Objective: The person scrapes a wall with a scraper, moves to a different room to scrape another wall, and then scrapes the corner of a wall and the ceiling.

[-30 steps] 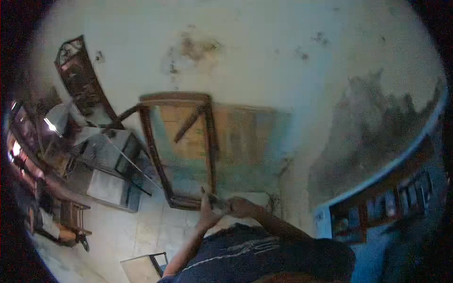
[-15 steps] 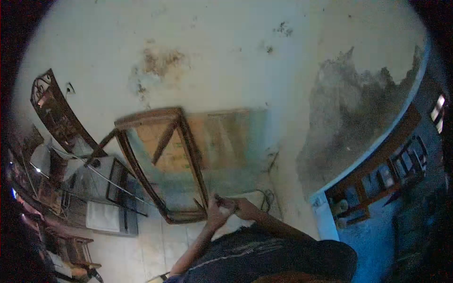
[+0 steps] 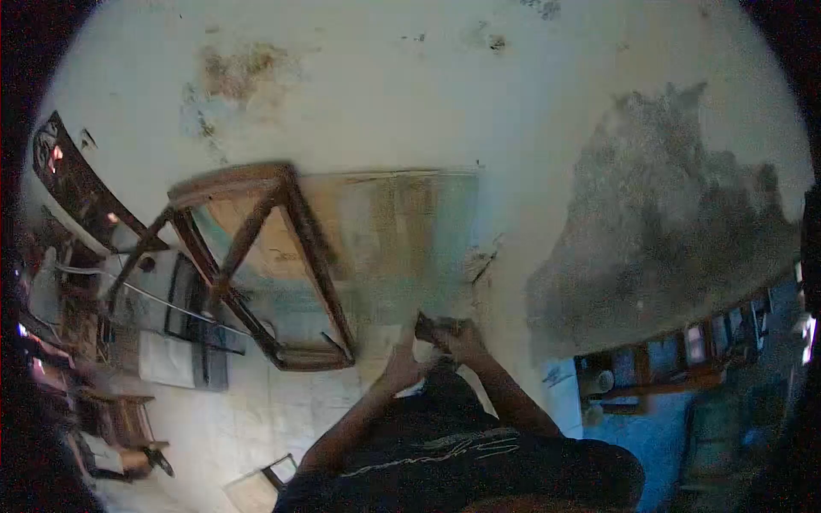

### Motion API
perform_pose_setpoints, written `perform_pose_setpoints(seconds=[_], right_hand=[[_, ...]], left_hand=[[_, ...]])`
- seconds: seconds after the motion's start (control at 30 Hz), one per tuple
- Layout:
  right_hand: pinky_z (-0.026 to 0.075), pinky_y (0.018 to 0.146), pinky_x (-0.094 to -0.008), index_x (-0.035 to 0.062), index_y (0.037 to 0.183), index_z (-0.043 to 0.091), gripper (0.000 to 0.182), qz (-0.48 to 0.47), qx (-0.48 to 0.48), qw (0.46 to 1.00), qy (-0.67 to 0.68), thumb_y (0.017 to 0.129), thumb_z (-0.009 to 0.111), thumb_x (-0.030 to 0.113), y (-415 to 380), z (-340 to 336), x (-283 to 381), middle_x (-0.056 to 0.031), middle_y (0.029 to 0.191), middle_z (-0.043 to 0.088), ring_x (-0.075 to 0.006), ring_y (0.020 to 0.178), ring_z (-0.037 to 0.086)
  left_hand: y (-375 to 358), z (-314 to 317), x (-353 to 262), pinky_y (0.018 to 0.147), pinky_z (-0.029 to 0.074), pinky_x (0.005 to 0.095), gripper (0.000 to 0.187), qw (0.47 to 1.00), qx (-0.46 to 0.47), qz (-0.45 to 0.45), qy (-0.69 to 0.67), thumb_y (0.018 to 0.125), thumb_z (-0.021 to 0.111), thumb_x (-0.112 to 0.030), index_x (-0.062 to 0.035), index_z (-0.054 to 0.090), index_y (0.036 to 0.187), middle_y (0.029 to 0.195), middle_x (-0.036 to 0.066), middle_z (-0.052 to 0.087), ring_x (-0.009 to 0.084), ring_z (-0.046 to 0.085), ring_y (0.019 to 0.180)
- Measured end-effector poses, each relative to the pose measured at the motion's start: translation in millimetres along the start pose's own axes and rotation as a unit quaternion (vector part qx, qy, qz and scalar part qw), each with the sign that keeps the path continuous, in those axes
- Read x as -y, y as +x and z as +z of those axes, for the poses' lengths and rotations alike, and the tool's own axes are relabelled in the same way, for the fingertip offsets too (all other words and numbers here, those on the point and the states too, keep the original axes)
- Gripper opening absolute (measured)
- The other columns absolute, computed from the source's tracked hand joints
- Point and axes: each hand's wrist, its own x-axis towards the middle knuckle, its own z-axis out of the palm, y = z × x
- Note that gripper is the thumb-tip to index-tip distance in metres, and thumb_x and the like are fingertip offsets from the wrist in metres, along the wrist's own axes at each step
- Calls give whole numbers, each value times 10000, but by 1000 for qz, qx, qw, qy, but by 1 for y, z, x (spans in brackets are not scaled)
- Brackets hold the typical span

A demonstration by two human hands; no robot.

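Observation:
My left hand (image 3: 405, 362) is in front of my dark shirt, its fingers closed at the edge of a small dark object (image 3: 434, 332). My right hand (image 3: 463, 340) is wrapped round the same object from the other side. What the object is stays too dark and blurred to tell. To the left of my hands, a brown wooden frame (image 3: 315, 265) with a diagonal bar leans in front of a board (image 3: 402, 222) of worn orange and green.
A mirror with a dark frame (image 3: 94, 190) is at the far left, above a grey case (image 3: 168, 360) with a white panel. Wooden furniture (image 3: 128, 419) stands at the lower left. Shelves (image 3: 629, 368) line the blue area at the right. The wall (image 3: 410, 94) has dark stains.
The view has shifted, so the wooden frame appears farther left and higher. My hands have risen a little, and the dark object between them now shows more clearly.

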Motion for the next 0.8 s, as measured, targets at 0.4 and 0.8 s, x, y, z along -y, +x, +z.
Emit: perform_pose_setpoints(seconds=[0.4,0.8], right_hand=[[511,730,-316,-30,1048,621,325,-445,-221,868,-7,843,714,203,250,-240,282,-86,960,662,-158,852,629],[527,798,-389,-79,996,635,422,-595,-304,701,-251,863,664,321,283,-192,406,-150,867,693,-266,811,677]], left_hand=[[133,-53,-127,1039,374,426,519,985,-123,112,56,872,645,-187,-21,474,1333,1292,209,536,331,486,1237],[92,-37,-54,970,425,396,427,943,-298,-78,-123,907,599,-239,0,527,1254,1201,157,593,284,553,1150]])
